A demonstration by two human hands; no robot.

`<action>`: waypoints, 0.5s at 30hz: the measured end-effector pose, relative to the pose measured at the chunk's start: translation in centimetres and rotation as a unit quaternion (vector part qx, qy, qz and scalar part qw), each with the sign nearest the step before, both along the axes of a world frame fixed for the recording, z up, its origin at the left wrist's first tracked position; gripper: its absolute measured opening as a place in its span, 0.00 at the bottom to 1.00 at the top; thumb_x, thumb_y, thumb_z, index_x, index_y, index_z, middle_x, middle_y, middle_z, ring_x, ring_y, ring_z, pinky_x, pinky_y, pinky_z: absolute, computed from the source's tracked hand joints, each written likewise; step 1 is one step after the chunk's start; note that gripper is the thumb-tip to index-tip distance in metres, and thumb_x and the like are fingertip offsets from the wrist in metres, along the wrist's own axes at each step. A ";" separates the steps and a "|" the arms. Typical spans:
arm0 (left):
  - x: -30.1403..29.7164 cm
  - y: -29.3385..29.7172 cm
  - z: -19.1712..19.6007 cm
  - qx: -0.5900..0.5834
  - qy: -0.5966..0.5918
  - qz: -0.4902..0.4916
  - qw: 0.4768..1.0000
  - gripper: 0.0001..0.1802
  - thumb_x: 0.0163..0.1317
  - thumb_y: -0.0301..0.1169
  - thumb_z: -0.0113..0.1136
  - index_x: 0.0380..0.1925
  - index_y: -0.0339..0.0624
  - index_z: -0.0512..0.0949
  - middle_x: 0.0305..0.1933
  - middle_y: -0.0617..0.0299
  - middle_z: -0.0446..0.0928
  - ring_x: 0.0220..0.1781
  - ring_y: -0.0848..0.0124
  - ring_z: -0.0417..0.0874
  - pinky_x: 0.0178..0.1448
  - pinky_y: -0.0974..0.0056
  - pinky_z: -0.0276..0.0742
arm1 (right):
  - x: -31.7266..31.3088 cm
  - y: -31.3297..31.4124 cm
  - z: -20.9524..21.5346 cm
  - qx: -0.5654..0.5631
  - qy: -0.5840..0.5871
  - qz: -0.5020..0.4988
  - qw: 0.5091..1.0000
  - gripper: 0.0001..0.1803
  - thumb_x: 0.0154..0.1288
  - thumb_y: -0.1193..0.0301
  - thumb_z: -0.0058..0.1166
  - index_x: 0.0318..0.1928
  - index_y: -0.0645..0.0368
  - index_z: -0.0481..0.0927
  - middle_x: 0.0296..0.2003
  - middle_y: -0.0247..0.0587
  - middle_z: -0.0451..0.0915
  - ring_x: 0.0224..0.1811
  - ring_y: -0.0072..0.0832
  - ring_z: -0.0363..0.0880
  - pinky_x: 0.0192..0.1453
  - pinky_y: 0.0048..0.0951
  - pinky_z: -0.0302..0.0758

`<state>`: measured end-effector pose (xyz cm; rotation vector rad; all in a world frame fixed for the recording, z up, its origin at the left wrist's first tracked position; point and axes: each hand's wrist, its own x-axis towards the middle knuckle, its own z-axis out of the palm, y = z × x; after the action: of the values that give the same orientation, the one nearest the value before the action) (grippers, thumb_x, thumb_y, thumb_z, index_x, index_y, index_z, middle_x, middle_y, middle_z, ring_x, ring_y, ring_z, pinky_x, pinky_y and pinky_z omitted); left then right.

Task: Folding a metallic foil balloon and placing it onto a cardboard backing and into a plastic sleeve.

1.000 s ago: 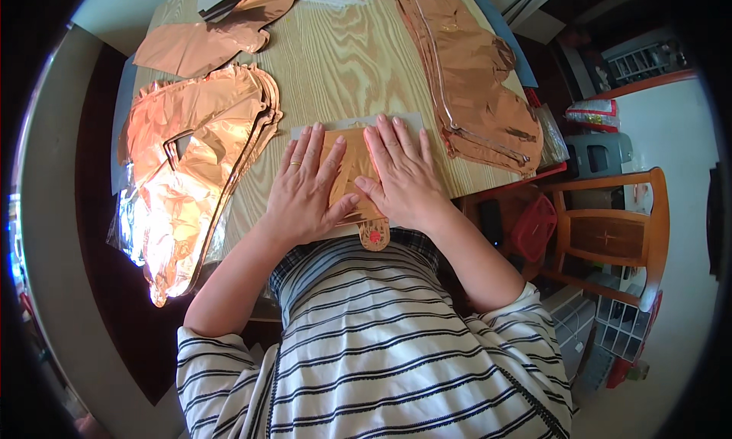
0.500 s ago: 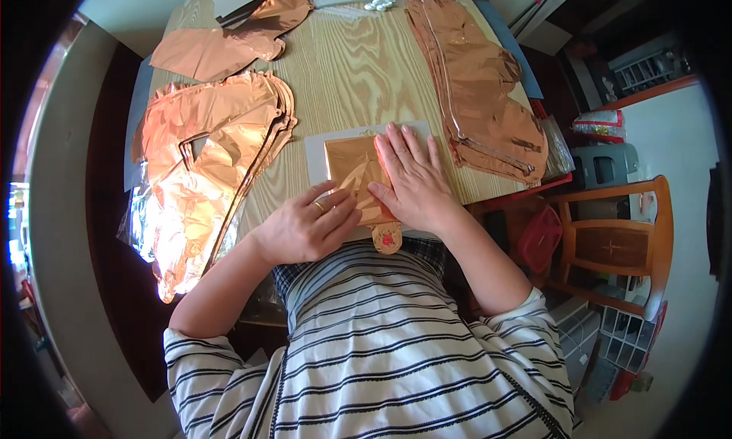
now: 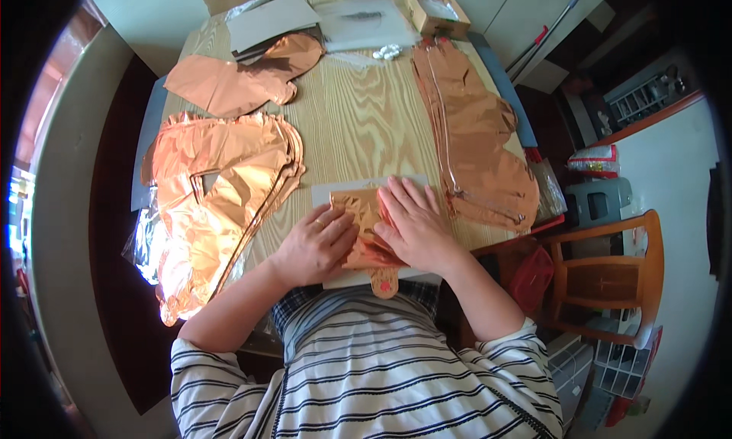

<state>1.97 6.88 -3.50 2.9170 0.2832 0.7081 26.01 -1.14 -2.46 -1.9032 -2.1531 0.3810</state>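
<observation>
A copper-coloured foil balloon [image 3: 354, 203], folded into a flat rectangle, lies on a light grey board [image 3: 324, 192] at the table's near edge. Its rounded tab with a red spot sticks out toward me. My right hand [image 3: 412, 227] rests flat on the right part of the foil, fingers stretched out and slightly apart. At the left edge my left hand [image 3: 314, 245] has its fingers bent and together against the foil; its thumb is hidden. Between the hands the foil is wrinkled.
Stacked flat copper foil balloons [image 3: 229, 180] lie at left, with another piece [image 3: 229, 81] behind them. More foil balloons [image 3: 476, 126] are at right. Grey sheets [image 3: 274, 21], a small white bundle [image 3: 387, 52] and a cardboard box [image 3: 436, 16] sit far back. A wooden chair [image 3: 602, 279] stands right.
The view has tilted up, showing more of the table's far end. My left hand has gone from fingers raised over a foil flap to bent fingers on the left edge; the foil is more creased.
</observation>
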 end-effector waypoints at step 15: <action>0.1 0.4 0.8 -0.016 0.005 0.015 1.000 0.23 0.52 0.35 0.65 0.48 0.35 0.82 0.54 0.50 0.80 0.60 0.53 0.81 0.68 0.47 0.74 | 15.0 31.1 -1.6 0.244 0.005 -0.106 0.964 0.12 0.66 0.72 0.52 0.43 0.53 0.89 0.44 0.50 0.83 0.48 0.49 0.83 0.52 0.46 0.79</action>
<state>2.11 7.31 -2.70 2.8919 0.3360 0.6864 41.06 29.99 -4.05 -1.8009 -1.7924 -0.1690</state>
